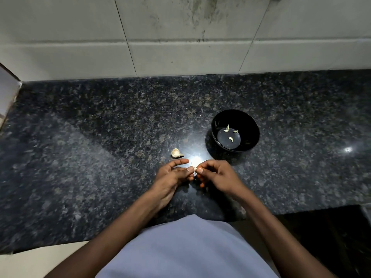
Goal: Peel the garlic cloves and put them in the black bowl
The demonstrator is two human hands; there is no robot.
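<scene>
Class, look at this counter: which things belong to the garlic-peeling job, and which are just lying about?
Job:
clove, pinched by left hand and right hand
bowl holding peeled cloves
garlic piece left of bowl

Just there:
counter
wall tiles

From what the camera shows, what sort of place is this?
Most likely a home kitchen: a speckled dark granite counter against a tiled wall, with peeled garlic cloves in a black bowl.

You see everything through one wide-angle head camera, looking forward and steeply down over the dark granite counter (100, 137) toward the far tiled wall (180, 27), hands close below.
</scene>
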